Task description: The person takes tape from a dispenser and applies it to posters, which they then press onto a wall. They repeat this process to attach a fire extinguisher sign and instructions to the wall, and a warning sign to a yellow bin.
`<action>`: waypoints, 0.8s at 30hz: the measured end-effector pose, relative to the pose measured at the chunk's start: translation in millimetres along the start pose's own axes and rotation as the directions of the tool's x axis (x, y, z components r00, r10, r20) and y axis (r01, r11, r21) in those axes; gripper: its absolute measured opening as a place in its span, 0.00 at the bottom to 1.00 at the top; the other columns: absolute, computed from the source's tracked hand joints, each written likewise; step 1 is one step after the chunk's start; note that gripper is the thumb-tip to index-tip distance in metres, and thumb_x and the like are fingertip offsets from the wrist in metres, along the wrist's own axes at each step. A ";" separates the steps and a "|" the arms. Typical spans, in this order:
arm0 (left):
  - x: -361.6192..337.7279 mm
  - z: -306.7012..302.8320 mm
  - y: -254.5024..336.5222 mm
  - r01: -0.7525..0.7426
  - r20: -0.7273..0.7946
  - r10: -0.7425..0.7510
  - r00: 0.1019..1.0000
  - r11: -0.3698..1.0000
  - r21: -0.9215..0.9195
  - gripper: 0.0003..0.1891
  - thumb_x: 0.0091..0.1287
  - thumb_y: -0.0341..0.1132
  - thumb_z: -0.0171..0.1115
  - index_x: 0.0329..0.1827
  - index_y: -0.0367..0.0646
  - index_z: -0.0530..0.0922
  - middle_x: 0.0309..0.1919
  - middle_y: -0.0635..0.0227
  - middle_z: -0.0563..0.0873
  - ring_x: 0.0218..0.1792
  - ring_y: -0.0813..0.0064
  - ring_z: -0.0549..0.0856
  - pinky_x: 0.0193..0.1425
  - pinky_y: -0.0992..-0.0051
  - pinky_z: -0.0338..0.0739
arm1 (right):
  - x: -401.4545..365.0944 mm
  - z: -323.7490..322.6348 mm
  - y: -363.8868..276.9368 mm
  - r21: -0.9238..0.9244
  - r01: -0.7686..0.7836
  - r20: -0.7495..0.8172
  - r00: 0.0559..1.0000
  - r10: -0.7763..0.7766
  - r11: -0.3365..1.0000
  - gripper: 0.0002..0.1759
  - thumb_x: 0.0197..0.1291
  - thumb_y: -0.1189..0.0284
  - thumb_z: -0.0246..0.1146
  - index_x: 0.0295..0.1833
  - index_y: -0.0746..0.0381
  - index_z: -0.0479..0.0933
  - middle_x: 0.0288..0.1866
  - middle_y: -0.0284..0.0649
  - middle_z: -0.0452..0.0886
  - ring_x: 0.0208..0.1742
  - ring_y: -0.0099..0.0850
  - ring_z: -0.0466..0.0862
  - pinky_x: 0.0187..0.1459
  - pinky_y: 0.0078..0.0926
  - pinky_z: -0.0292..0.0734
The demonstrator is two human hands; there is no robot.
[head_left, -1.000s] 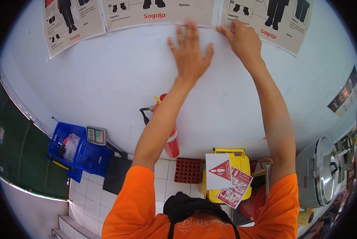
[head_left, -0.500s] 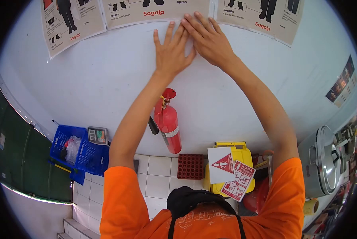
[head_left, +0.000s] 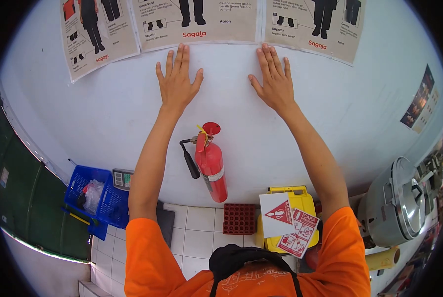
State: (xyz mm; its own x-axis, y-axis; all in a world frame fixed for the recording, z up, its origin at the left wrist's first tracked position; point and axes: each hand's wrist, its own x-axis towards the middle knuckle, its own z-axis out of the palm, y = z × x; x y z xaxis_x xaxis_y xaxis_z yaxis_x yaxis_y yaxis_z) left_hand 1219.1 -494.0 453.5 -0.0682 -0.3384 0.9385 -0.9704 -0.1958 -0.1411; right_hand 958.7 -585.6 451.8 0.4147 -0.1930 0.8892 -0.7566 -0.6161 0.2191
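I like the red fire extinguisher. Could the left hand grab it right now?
Probably yes. The left hand lies open and empty on the wall, and the fire extinguisher sits lower down against that wall, with only bare wall between them.

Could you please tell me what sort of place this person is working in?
Probably the back room of a food business: staff dress posters hang on the wall, a red fire extinguisher is below them, and a large lidded steel pot stands at right.

Short orange sleeves, bare forearms, black strap at chest.
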 end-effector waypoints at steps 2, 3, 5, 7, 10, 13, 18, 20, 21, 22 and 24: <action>-2.2 -3.3 1.6 0.046 0.051 -0.046 0.998 0.999 -0.002 0.40 0.67 0.54 0.57 0.79 0.48 0.57 0.78 0.70 0.61 0.76 0.58 0.62 0.74 0.41 0.49 | -4.0 -4.4 -10.5 0.019 -0.051 0.006 0.999 0.050 0.999 0.39 0.66 0.54 0.58 0.78 0.56 0.56 0.82 0.40 0.53 0.81 0.38 0.53 0.75 0.53 0.52; -2.2 -5.6 4.3 0.043 0.041 -0.043 0.998 0.999 0.004 0.40 0.67 0.54 0.57 0.79 0.48 0.57 0.78 0.70 0.61 0.76 0.58 0.62 0.74 0.41 0.49 | -4.4 -9.5 -16.3 0.035 -0.095 0.012 0.995 0.094 0.995 0.38 0.66 0.55 0.59 0.76 0.58 0.59 0.81 0.45 0.54 0.81 0.43 0.54 0.75 0.54 0.52; 0.9 -9.4 15.0 0.148 0.125 -0.134 0.983 0.984 -0.102 0.40 0.66 0.52 0.57 0.79 0.44 0.57 0.78 0.64 0.61 0.77 0.56 0.59 0.75 0.40 0.49 | -18.2 -19.3 -20.5 0.159 -0.147 0.003 0.989 0.148 0.976 0.34 0.65 0.59 0.60 0.73 0.59 0.63 0.79 0.49 0.57 0.79 0.47 0.56 0.73 0.54 0.55; -2.8 -8.8 24.5 0.233 0.221 -0.201 0.954 0.964 -0.131 0.41 0.66 0.52 0.58 0.78 0.41 0.58 0.78 0.60 0.60 0.77 0.53 0.57 0.74 0.37 0.49 | -46.6 -36.0 -19.1 0.357 -0.167 0.006 0.984 0.177 0.919 0.27 0.64 0.67 0.61 0.68 0.61 0.69 0.75 0.54 0.62 0.75 0.54 0.62 0.70 0.52 0.60; -23.3 -31.9 56.2 0.283 0.379 -0.156 0.912 0.908 -0.310 0.28 0.68 0.46 0.60 0.68 0.40 0.71 0.69 0.56 0.73 0.72 0.57 0.68 0.74 0.53 0.60 | -134.9 -58.9 -8.3 0.587 -0.300 0.185 0.954 0.236 0.752 0.19 0.67 0.78 0.55 0.63 0.63 0.72 0.62 0.56 0.74 0.61 0.54 0.76 0.60 0.44 0.73; -67.3 -38.6 111.8 0.506 0.592 0.022 0.806 0.494 -0.707 0.11 0.67 0.26 0.57 0.50 0.38 0.80 0.36 0.63 0.87 0.31 0.71 0.87 0.35 0.71 0.83 | -254.3 -86.0 -8.7 0.471 -0.668 0.410 0.744 0.528 0.576 0.11 0.73 0.72 0.52 0.50 0.69 0.75 0.35 0.54 0.83 0.37 0.50 0.83 0.40 0.38 0.75; -182.3 -86.7 280.6 0.749 0.775 0.313 0.548 0.229 -0.622 0.20 0.74 0.47 0.56 0.31 0.38 0.80 0.15 0.64 0.76 0.15 0.76 0.72 0.22 0.69 0.70 | -474.2 -179.1 -12.3 0.265 -0.925 0.510 0.374 0.775 0.272 0.26 0.74 0.59 0.54 0.32 0.72 0.75 0.23 0.41 0.78 0.28 0.25 0.75 0.31 0.31 0.69; -261.3 -84.1 367.2 0.439 0.551 0.526 0.648 0.333 -0.834 0.33 0.74 0.60 0.50 0.22 0.39 0.82 0.15 0.51 0.76 0.18 0.63 0.78 0.30 0.59 0.74 | -570.5 -232.1 -30.2 0.042 -0.923 0.620 0.324 0.714 0.382 0.23 0.74 0.61 0.52 0.39 0.71 0.80 0.32 0.46 0.84 0.36 0.34 0.85 0.39 0.32 0.76; -265.0 -122.3 393.5 0.648 0.635 0.664 0.396 0.288 -0.705 0.31 0.73 0.60 0.49 0.25 0.42 0.83 0.18 0.52 0.80 0.20 0.57 0.80 0.33 0.55 0.74 | -625.7 -254.6 -41.8 0.179 -0.937 0.708 0.335 0.621 0.301 0.20 0.73 0.63 0.52 0.48 0.70 0.81 0.39 0.47 0.87 0.41 0.41 0.86 0.45 0.38 0.79; -245.5 -171.8 403.9 0.595 0.530 0.769 0.357 0.251 -0.764 0.31 0.72 0.61 0.50 0.25 0.42 0.84 0.19 0.54 0.81 0.21 0.54 0.80 0.33 0.54 0.73 | -661.8 -285.1 -58.1 0.096 -0.974 0.766 0.204 0.610 0.205 0.20 0.73 0.63 0.52 0.47 0.70 0.81 0.39 0.48 0.86 0.41 0.41 0.86 0.44 0.38 0.79; -308.0 -190.1 464.5 0.572 0.216 0.938 0.272 0.023 -0.820 0.30 0.72 0.57 0.51 0.25 0.38 0.82 0.23 0.54 0.84 0.27 0.53 0.84 0.36 0.58 0.77 | -705.2 -332.1 -89.8 -0.090 -0.996 0.789 -0.069 0.610 0.004 0.21 0.73 0.62 0.52 0.46 0.69 0.81 0.37 0.48 0.86 0.41 0.41 0.86 0.44 0.38 0.79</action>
State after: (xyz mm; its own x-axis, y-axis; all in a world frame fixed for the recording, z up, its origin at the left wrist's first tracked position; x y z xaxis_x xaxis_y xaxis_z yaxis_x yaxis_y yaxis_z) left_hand 745.3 -305.7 158.8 -0.8786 -0.4744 0.0548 -0.2511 0.5566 0.7919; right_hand 566.3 -140.6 -61.6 -0.0914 -0.9653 -0.2446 -0.4613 0.2587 -0.8487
